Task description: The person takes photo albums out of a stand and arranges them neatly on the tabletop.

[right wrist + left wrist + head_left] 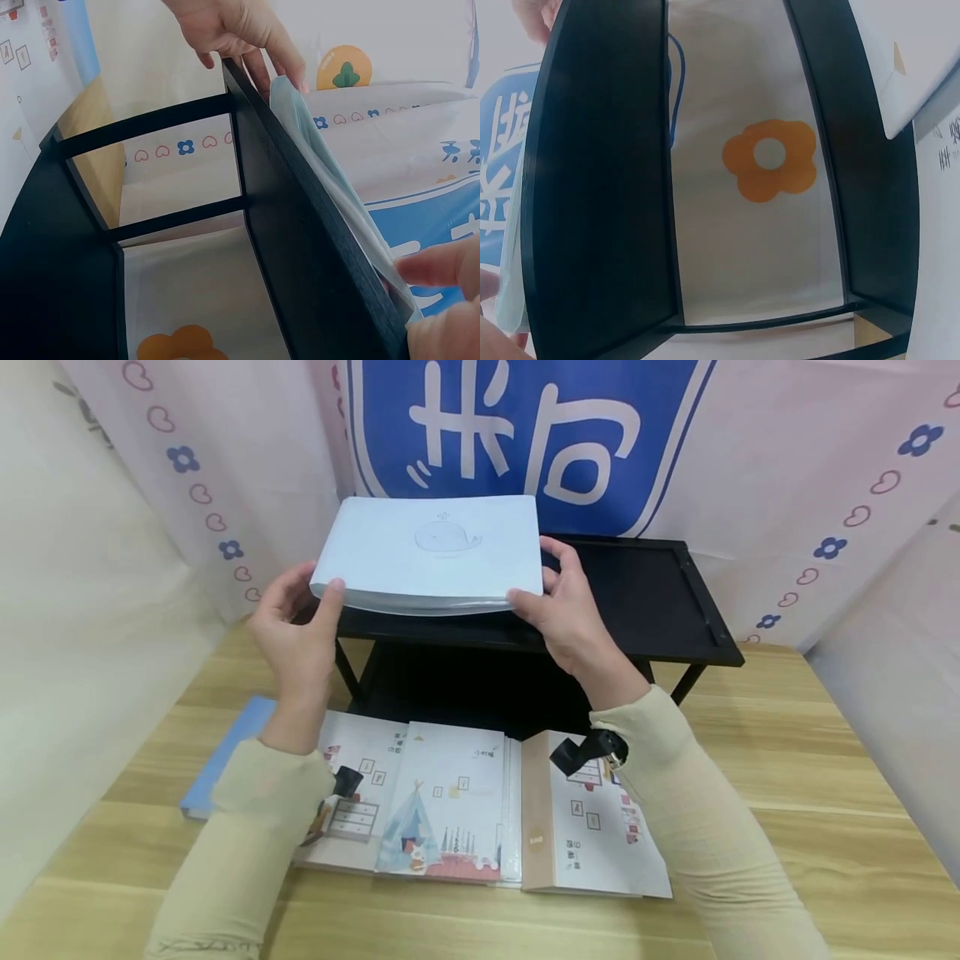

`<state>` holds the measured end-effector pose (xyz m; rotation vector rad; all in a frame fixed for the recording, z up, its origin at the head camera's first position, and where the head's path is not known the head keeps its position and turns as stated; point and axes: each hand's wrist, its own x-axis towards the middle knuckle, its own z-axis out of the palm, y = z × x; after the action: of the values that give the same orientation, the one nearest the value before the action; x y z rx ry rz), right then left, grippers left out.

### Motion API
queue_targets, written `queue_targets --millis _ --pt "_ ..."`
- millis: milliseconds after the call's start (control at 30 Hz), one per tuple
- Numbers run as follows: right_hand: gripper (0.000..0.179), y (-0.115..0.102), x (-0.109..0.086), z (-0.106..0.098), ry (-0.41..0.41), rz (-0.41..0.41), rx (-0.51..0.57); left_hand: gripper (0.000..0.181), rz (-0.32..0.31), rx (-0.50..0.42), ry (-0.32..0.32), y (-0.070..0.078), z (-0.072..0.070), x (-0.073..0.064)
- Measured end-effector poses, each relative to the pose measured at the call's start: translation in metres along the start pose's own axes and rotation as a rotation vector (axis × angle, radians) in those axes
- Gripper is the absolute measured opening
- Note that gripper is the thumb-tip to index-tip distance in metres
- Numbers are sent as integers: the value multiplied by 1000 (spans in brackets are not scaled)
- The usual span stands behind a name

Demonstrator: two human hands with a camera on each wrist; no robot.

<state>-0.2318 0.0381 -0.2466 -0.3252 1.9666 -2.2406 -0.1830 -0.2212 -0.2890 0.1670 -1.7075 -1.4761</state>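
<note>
Both hands hold a pale blue, soft-covered album with a small whale drawn on its cover. My left hand grips the near left corner, thumb on top and fingers beneath. At the near right corner my right hand does likewise, with its thumb on the front edge. The album lies over the top shelf of a black two-tier rack. In the right wrist view the album shows edge-on right along the shelf, with the left hand at its far end.
White illustrated booklets lie in a row on the wooden table before the rack. A blue book or folder lies left of them, partly behind the left forearm. Behind the rack hangs a patterned curtain with a blue sign.
</note>
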Motion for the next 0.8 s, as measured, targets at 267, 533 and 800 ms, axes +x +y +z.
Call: queue_targets --millis 267,533,800 --pt "75 0 -2 -1 -22 -25 -6 39 34 -39 17 2 -3 -1" --pt "77 -1 -5 0 -36 -73 15 38 84 -74 27 13 -5 -5" --pt "77 0 -11 -3 -74 -132 10 36 89 -110 46 20 -7 -8"
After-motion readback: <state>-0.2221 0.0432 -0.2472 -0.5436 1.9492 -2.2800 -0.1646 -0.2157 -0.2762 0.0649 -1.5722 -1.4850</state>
